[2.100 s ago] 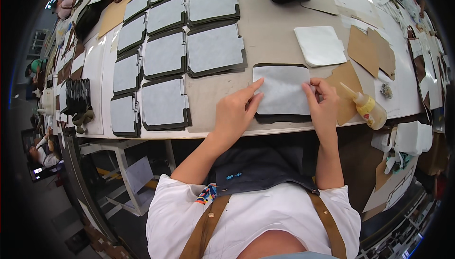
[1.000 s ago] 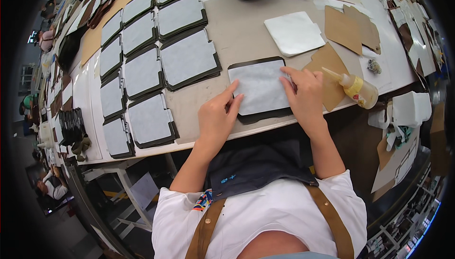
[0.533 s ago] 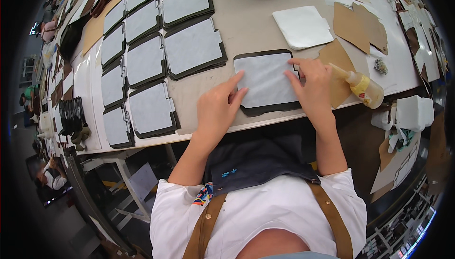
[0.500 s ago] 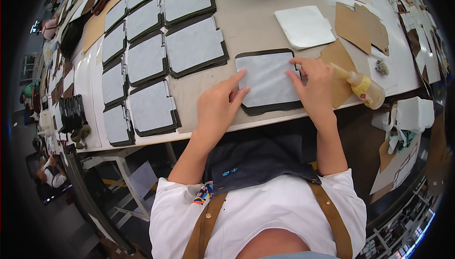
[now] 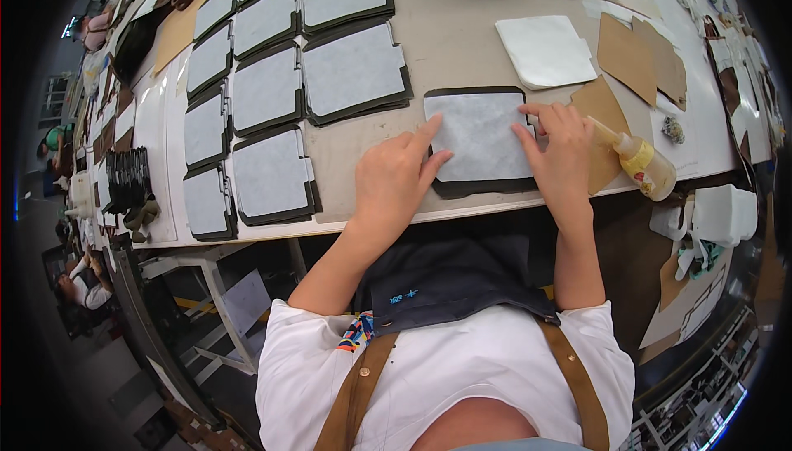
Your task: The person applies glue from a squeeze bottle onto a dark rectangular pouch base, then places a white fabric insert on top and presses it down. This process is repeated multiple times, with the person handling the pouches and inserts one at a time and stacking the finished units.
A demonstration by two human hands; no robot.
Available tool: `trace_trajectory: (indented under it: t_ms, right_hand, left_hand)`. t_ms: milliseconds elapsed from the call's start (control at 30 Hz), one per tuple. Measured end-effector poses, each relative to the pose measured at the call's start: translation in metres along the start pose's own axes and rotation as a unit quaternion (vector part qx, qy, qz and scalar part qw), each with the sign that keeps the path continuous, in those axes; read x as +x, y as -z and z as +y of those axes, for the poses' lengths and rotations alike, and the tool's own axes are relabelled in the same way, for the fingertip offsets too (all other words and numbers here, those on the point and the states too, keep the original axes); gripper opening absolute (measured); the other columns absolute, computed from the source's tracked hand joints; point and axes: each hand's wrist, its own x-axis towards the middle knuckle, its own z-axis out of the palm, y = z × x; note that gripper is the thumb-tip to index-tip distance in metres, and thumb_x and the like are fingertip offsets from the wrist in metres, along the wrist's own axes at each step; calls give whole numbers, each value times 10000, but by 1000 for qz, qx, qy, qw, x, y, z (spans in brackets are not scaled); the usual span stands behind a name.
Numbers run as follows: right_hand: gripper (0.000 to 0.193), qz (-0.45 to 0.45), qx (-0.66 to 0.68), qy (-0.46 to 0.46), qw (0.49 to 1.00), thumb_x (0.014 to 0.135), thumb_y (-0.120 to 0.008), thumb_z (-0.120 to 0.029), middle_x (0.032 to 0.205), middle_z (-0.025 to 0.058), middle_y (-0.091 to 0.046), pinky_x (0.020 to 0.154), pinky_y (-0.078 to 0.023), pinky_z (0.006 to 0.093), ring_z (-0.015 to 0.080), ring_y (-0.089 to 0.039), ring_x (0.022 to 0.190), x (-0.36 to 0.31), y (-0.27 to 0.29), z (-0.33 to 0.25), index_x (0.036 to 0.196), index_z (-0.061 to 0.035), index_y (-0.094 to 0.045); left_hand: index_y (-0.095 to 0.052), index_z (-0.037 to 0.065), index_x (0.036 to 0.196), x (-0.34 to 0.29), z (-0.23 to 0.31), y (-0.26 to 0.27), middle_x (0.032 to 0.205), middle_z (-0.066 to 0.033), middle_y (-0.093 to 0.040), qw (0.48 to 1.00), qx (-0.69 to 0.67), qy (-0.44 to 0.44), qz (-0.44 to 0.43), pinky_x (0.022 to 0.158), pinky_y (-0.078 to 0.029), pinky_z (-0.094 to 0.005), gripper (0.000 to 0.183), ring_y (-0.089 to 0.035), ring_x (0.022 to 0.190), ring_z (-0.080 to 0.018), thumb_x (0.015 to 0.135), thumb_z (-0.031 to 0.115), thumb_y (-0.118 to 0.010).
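A flat dark panel faced with a pale grey-white sheet (image 5: 483, 141) lies on the table in front of me. My left hand (image 5: 388, 174) rests at its left side, forefinger and thumb stretched apart with their tips on the pale sheet. At the right edge is my right hand (image 5: 563, 150), its forefinger and thumb also apart, touching near the notched dark border. Neither hand grips anything; the other fingers are curled. A squeeze bottle with a yellowish body (image 5: 648, 168) lies tilted just right of my right hand, nozzle toward it.
Stacks of similar dark-edged panels (image 5: 268, 174) stand in rows to the left. A pile of white sheets (image 5: 544, 51) lies beyond the panel, with brown card pieces (image 5: 627, 59) to its right. A white plastic container (image 5: 724, 216) sits below the table's right edge.
The table and its things sit slightly farther right in the view. Both hands stay at the panel's sides, and the left fingertips press a little farther onto the pale sheet.
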Motion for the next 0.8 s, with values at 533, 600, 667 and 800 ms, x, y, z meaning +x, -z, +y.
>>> trace_trajectory:
  t_ms: [533,600,667,800]
  right_hand:
    - [224,2,-5,3,1000,843,-778,-156,799,34,-544,821,-364,383,229,-528,818,0,0,0,1044,-90,-704]
    - [228,3,-5,5,1000,842,-779,-154,798,30,-544,820,-364,383,228,-527,818,0,0,2,1049,-94,-704]
    - [230,1,-3,2,1000,840,-781,-153,809,27,-553,820,-363,386,223,-531,821,0,1,2,1050,-98,-705]
    - [261,1,16,-3,1000,851,-775,-165,881,39,-584,856,-364,395,233,-546,885,-2,1,7,1094,-95,-709]
  left_hand:
    - [-659,122,1336,6,-9,17,749,-85,-562,996,40,-61,-46,656,-464,-391,586,-551,702,-263,830,385,-791]
    - [-655,109,1330,8,-9,20,845,-92,-591,997,38,-54,-38,711,-471,-391,600,-561,791,-270,820,392,-794]
    - [-649,91,1323,13,-8,21,995,-102,-638,998,39,-52,2,797,-480,-394,606,-578,930,-283,816,390,-793]
    - [-641,49,1298,15,-7,11,1314,-80,-613,989,68,-130,26,999,-410,-437,602,-519,1185,-307,816,382,-783]
